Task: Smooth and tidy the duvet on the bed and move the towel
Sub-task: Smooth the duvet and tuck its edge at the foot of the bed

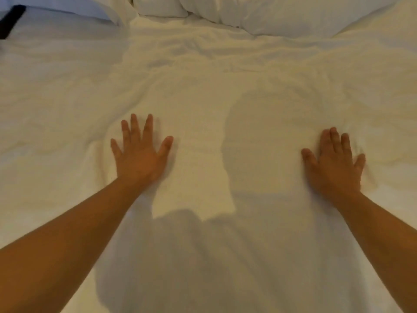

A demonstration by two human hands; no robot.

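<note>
A white duvet (203, 91) covers the whole bed, creased most across its far half and around my hands. My left hand (140, 152) lies flat on it at centre left, fingers spread and straight, palm pressing down. My right hand (334, 161) lies flat on it at centre right, fingers straight and close together. Neither hand holds anything. No towel is in view that I can tell apart from the bedding.
White pillows (259, 12) are stacked along the head of the bed at the top. Another pillow (67, 7) lies at the top left, beside a dark strip (11, 20) at the left edge. My shadow falls across the near part of the duvet.
</note>
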